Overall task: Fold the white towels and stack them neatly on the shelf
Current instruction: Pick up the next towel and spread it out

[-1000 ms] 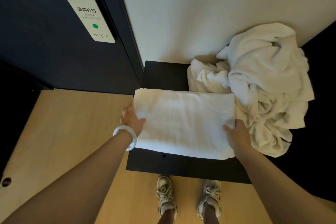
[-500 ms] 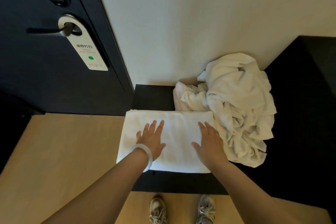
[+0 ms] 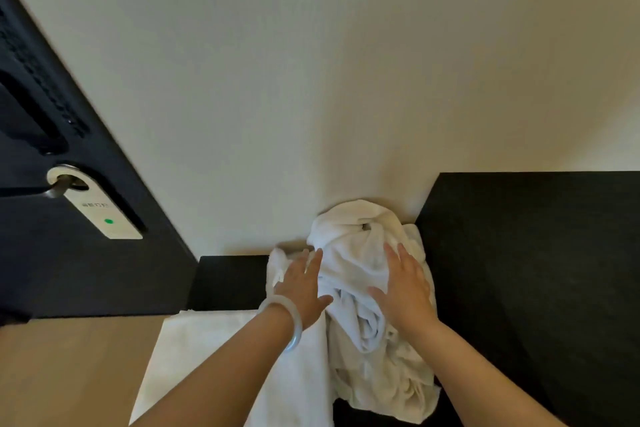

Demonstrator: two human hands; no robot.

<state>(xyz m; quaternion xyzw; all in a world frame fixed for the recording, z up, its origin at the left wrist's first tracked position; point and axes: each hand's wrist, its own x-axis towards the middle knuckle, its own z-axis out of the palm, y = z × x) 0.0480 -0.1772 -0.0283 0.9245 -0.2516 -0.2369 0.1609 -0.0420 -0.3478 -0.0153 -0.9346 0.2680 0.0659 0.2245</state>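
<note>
A cream wall (image 3: 311, 80) meets a low black bench (image 3: 228, 281) in the corner of a room, with a dark door (image 3: 52, 270) at left and pale wood floor (image 3: 69, 374) below it. A white hanger tag (image 3: 100, 215) with a green dot hangs from the door's metal lever handle (image 3: 52, 189). A taller matte black panel (image 3: 536, 270) rises at right.

Two lots of white towels sit on the bench. A crumpled pile (image 3: 353, 239) is heaped against the wall, between the bare bench top and the black panel. Just beside it, nearer the person, a folded towel (image 3: 194, 367) lies flat as a smooth rectangle with crisp edges, partly hidden under the left forearm.

The person's left hand (image 3: 304, 288) and right hand (image 3: 405, 295) both rest on the pile, fingers (image 3: 401, 253) straight and slightly spread, gripping nothing — palms down on the cloth. The pile is soft terry, bunched into deep twisting creases and rounded folds. A pale, glossy bangle (image 3: 292, 326) circles the left wrist.
</note>
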